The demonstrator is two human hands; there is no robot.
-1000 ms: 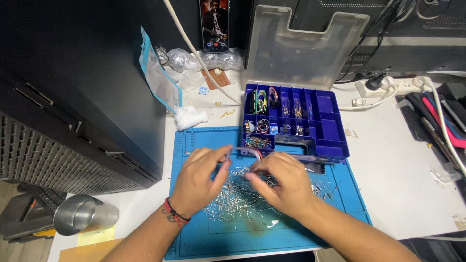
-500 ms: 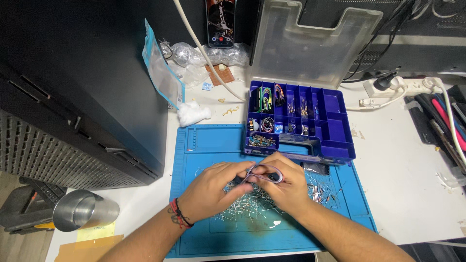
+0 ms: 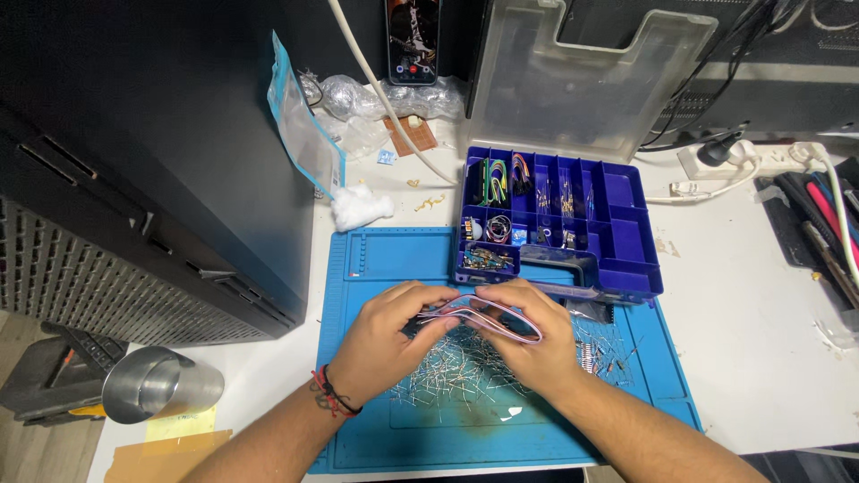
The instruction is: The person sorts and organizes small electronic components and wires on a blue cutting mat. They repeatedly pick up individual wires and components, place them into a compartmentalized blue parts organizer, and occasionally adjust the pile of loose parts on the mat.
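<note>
Together, left hand and right hand pinch a folded ribbon cable between closed fingertips, above scattered components.

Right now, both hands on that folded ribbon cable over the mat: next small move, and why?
Probably lift it toward the blue organizer box. The left hand and right hand pinch the flat ribbon cable, folded into a loop, just above the loose metal leads scattered on the blue mat. The box sits open directly behind, with bare compartments on its right side.
</note>
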